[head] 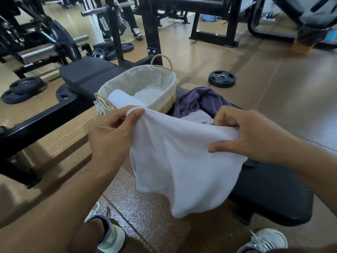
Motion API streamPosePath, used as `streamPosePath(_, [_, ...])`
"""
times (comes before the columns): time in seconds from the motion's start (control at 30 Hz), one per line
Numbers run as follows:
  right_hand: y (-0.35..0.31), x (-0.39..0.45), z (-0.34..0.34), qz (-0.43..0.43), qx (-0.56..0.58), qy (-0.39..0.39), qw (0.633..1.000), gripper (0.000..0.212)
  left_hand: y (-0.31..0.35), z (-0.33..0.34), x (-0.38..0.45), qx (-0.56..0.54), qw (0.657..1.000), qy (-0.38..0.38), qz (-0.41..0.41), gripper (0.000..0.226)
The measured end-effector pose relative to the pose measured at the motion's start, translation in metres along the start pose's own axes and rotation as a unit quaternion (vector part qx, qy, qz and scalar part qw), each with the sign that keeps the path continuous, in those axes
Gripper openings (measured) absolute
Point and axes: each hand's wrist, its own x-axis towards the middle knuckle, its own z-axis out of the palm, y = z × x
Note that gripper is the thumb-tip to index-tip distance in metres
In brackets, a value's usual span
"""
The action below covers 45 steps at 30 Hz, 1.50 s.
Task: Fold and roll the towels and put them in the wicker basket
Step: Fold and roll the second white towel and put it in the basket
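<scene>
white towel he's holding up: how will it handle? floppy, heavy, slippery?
Probably very floppy: the white towel sags between the left hand and right hand and hangs in loose folds. Likely light, since a pinch grip at each top corner carries it. Slip seems unlikely; the cloth bunches under the fingers.

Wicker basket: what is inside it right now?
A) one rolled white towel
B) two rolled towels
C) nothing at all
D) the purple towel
A: a single rolled white towel lies in the wicker basket; the purple towel sits crumpled on the bench beside it.
</scene>
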Motion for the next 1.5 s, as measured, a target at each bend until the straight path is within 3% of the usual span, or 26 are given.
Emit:
streamPosePath(0.1, [0.011, -0.003, -0.005, 0.006, 0.002, 0.016, 1.000, 0.045, -0.008, -0.008, 0.008, 0.000, 1.000, 0.007, -0.026, 0.025])
streamPosePath(0.27, [0.020, -0.010, -0.001, -0.014, -0.015, 0.013, 1.000, 0.050, -0.022, -0.019, 0.017, 0.027, 0.999, 0.017, -0.017, 0.008])
streamPosePath(0.43, [0.022, -0.016, 0.006, -0.075, 0.051, 0.052, 0.995, 0.018, -0.031, -0.032, 0.024, 0.039, 0.997, 0.031, -0.052, 0.012])
streamPosePath(0.57, [0.019, -0.019, 0.010, -0.134, 0.104, 0.086, 0.982, 0.028, -0.035, -0.040, 0.026, 0.048, 0.997, 0.016, -0.062, 0.011])
streamPosePath(0.67, [0.014, -0.022, 0.007, -0.159, 0.053, 0.083, 0.982, 0.013, -0.038, -0.043, 0.026, 0.059, 0.996, 0.006, -0.061, 0.013])
streamPosePath(0.77, [0.007, -0.025, -0.001, -0.118, 0.004, 0.080, 0.990, 0.020, -0.037, -0.045, 0.025, 0.057, 0.996, 0.006, -0.074, 0.009])
streamPosePath(0.9, [0.009, -0.022, 0.001, -0.034, 0.057, 0.095, 0.993, 0.011, -0.034, -0.046, 0.023, 0.055, 0.995, -0.006, -0.079, 0.007])
streamPosePath(1.07, [0.025, -0.019, 0.005, 0.049, 0.116, 0.163, 0.979, 0.017, -0.027, -0.045, 0.024, 0.065, 0.992, -0.048, -0.096, 0.011])
streamPosePath(1.17, [0.037, -0.019, -0.001, 0.084, 0.057, 0.135, 0.986, 0.027, -0.024, -0.046, 0.025, 0.065, 0.991, -0.077, -0.091, 0.010])
streamPosePath(1.27, [0.041, -0.018, -0.003, 0.102, 0.020, 0.109, 0.989, 0.006, -0.023, -0.046, 0.026, 0.073, 0.982, -0.127, -0.123, 0.013])
streamPosePath(1.37, [0.046, -0.019, -0.007, 0.101, -0.009, 0.039, 0.994, 0.013, -0.021, -0.053, 0.028, 0.033, 0.947, -0.241, -0.212, 0.042])
streamPosePath(1.43, [0.044, -0.024, -0.009, 0.075, 0.134, -0.034, 0.988, 0.026, -0.019, -0.062, 0.032, -0.003, 0.917, -0.313, -0.249, 0.067])
streamPosePath(1.47, [0.041, -0.027, -0.012, 0.077, 0.283, -0.051, 0.955, 0.033, -0.018, -0.067, 0.034, -0.023, 0.903, -0.341, -0.259, 0.069])
streamPosePath(1.5, [0.036, -0.029, -0.015, 0.096, 0.434, -0.054, 0.894, 0.033, -0.016, -0.069, 0.035, -0.038, 0.895, -0.358, -0.265, 0.065])
